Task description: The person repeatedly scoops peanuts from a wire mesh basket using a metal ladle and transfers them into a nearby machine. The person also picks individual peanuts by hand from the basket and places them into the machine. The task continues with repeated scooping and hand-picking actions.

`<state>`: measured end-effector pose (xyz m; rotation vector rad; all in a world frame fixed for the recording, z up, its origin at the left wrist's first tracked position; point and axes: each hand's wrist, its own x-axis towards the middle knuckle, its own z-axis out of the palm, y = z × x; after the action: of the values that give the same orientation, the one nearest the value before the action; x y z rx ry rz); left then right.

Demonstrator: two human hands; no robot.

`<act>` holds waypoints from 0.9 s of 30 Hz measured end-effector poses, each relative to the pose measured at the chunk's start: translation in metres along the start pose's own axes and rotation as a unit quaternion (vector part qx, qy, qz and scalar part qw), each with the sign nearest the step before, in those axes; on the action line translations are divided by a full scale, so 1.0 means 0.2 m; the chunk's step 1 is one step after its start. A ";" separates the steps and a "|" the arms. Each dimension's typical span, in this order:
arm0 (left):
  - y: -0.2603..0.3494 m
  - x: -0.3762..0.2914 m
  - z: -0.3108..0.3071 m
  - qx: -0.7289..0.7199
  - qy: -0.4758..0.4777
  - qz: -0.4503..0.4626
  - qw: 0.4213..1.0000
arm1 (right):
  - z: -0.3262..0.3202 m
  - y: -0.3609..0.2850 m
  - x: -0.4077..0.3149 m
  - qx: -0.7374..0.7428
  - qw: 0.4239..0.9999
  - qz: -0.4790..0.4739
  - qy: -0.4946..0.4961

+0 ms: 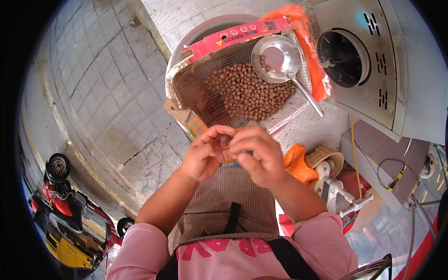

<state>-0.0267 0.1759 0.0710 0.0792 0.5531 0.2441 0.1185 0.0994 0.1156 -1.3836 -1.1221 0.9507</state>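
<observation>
My left hand (201, 159) and my right hand (260, 155) meet in front of my brown checked apron (245, 196), fingertips bent towards each other. A thin orange-yellow bit (226, 147) shows between the fingers, but what it is and which hand holds it cannot be told. The right hand is slightly blurred. Just beyond the hands lies a wire-mesh tray (196, 78) with a heap of round brown nuts (250, 92) on it. A metal ladle (288, 56) rests on the heap's far right, with several nuts in its bowl and its handle pointing towards the near right.
A large basin (203, 29) stands under the tray, with a pink cardboard strip (241, 36) along the far side. To the right are a metal machine with a round opening (381, 45), orange netting (297, 164) and a woven basket (329, 161). A red-and-yellow vehicle (71, 253) stands at left.
</observation>
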 end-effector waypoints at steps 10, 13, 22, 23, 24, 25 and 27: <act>-0.11 -0.02 -0.26 0.023 0.187 -0.096 0.977 | -0.06 1.06 0.03 -0.254 0.879 0.352 0.200; -0.17 -0.01 -0.31 0.045 0.193 -0.095 0.976 | -0.17 1.39 0.07 -0.392 0.829 0.353 0.186; -0.26 0.06 -0.33 0.042 0.229 -0.098 0.968 | -0.18 1.55 0.20 -0.500 0.715 0.464 0.154; -0.26 0.07 -0.32 0.034 0.225 -0.095 0.969 | -0.18 1.54 0.22 -0.492 0.708 0.485 0.143; -0.27 0.08 -0.31 0.062 0.241 -0.083 0.965 | -0.18 1.54 0.24 -0.491 0.699 0.503 0.128; -0.27 0.09 -0.31 0.082 0.250 -0.070 0.962 | -0.18 1.54 0.26 -0.477 0.698 0.519 0.127; -0.28 0.12 -0.30 0.100 0.262 -0.046 0.959 | -0.18 1.55 0.29 -0.462 0.685 0.547 0.138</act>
<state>-0.0271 0.1285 0.0000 0.1879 1.1073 0.1154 0.2050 0.1501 -0.1861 -3.1146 -0.3774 0.8681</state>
